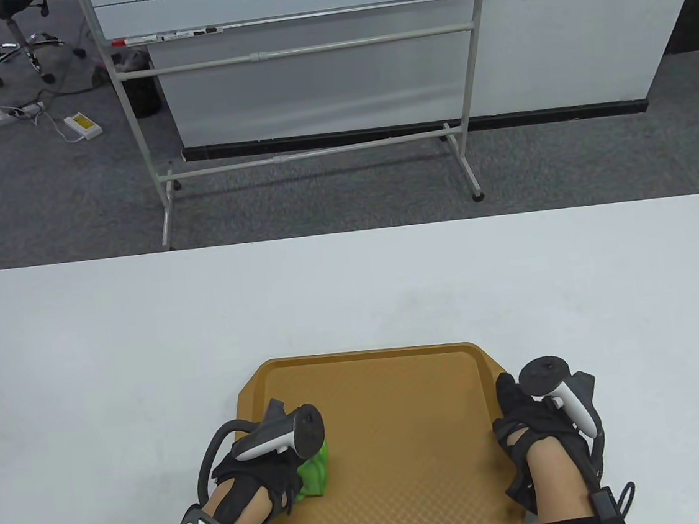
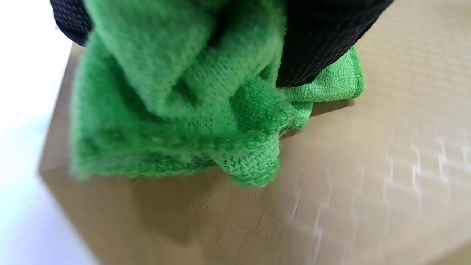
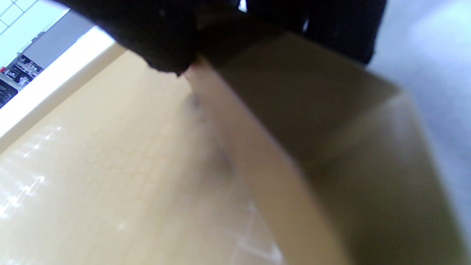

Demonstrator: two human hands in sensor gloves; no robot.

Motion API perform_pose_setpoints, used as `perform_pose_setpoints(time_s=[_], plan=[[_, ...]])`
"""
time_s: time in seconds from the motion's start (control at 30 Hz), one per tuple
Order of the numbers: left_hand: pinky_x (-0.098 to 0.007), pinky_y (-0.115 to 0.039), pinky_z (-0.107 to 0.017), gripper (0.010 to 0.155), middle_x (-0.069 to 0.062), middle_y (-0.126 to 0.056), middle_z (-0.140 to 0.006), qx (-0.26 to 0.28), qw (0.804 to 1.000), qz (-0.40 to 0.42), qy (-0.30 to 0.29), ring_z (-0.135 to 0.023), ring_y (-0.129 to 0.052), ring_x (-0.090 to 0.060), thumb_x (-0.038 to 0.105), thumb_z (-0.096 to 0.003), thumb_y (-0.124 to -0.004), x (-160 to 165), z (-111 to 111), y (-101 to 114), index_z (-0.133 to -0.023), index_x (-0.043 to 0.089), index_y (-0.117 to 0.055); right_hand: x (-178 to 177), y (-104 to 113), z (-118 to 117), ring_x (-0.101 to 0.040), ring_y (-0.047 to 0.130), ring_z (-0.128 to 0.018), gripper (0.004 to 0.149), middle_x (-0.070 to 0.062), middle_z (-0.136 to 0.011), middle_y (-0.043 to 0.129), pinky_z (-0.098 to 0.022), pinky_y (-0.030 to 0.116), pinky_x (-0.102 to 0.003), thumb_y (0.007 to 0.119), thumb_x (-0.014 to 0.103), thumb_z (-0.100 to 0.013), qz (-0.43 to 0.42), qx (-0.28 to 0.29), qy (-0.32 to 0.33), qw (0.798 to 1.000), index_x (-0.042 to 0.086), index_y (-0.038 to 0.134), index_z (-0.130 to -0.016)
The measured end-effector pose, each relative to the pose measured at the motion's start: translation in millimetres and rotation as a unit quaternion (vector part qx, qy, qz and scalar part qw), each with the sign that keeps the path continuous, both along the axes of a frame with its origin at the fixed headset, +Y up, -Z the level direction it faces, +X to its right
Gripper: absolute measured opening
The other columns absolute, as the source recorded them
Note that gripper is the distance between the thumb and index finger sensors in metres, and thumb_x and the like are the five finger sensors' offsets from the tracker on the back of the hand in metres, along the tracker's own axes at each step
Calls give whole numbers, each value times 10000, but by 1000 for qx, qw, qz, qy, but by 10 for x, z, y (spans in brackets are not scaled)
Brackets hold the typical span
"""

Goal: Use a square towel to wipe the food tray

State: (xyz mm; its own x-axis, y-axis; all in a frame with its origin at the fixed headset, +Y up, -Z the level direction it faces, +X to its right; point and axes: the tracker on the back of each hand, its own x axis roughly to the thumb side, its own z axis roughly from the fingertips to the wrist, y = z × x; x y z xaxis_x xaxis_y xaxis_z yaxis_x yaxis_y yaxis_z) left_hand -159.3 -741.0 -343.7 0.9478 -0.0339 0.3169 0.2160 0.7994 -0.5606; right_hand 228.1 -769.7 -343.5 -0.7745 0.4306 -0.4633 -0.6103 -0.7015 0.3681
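Note:
A brown textured food tray (image 1: 396,407) lies at the near middle of the white table. My left hand (image 1: 277,463) grips a bunched green towel (image 1: 316,474) and presses it on the tray's left part. In the left wrist view the green towel (image 2: 184,110) is crumpled under my gloved fingers (image 2: 316,48) on the tray floor (image 2: 368,176). My right hand (image 1: 529,424) grips the tray's right rim. In the right wrist view my gloved fingers (image 3: 154,40) close over the tray rim (image 3: 294,147).
The white table (image 1: 145,333) stretches wide to the left, right and far side of the tray. A whiteboard on a wheeled stand (image 1: 306,91) stands on the grey carpet beyond the table's far edge.

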Motion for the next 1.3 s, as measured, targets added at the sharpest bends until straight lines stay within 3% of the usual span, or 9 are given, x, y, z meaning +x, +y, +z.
perform_pose_setpoints(time_s=[0.23, 0.43, 0.57, 0.73, 0.87, 1.17, 1.3], plan=[[-491, -715, -526, 676, 22, -352, -1215, 3, 1000, 26, 18, -696, -809, -322, 392, -522, -836, 317, -321, -37, -1096, 337, -483, -5, 1, -5, -276, 850, -666, 750, 7, -1187, 333, -516, 749, -488, 767, 342, -496, 4, 0, 1, 1000, 388, 227, -1013], [-497, -694, -535, 671, 28, -310, -1216, -4, 996, 83, 13, -696, -781, -328, 385, -524, -833, 872, -550, -94, -1094, 333, -483, -20, 3, -8, -277, 851, -665, 748, 7, -1189, 334, -516, 749, -490, 764, 342, -496, 10, 2, 1, 1000, 385, 226, -1014], [-505, -671, -547, 667, 50, -304, -1217, -4, 995, 99, -14, -703, -757, -334, 376, -526, -831, 1304, -588, -116, -1093, 346, -481, -18, 1, -8, -277, 851, -666, 748, 15, -1189, 333, -517, 748, -490, 765, 342, -496, 7, 2, 1, 1000, 386, 227, -1015], [-512, -639, -556, 665, 79, -295, -1214, 20, 992, 96, -78, -704, -713, -343, 365, -525, -818, 1762, -350, -157, -1088, 361, -463, -43, 5, -8, -275, 851, -666, 749, 7, -1190, 334, -518, 748, -490, 760, 345, -497, 19, 3, 4, 1000, 382, 222, -1016], [-502, -649, -551, 672, 72, -298, -1214, 31, 987, 91, -132, -698, -715, -334, 379, -525, -810, 1880, -123, -162, -1093, 359, -452, -44, 0, -7, -272, 850, -665, 749, 8, -1190, 335, -520, 746, -490, 760, 347, -498, 18, 4, 3, 1000, 386, 220, -1015], [-481, -663, -536, 674, 64, -291, -1210, 13, 983, 107, -152, -684, -723, -304, 402, -519, -816, 1652, 219, -169, -1090, 371, -459, -33, -5, 4, -263, 847, -664, 749, 15, -1191, 335, -518, 745, -481, 757, 359, -499, 16, 5, 4, 1000, 392, 217, -1018], [-469, -676, -532, 686, 60, -278, -1205, 3, 983, 98, -157, -680, -734, -289, 421, -516, -811, 1405, 364, -164, -1091, 376, -441, -25, -4, 9, -260, 846, -665, 748, 11, -1192, 331, -518, 743, -477, 756, 362, -500, 12, 5, 5, 1000, 397, 217, -1018]])
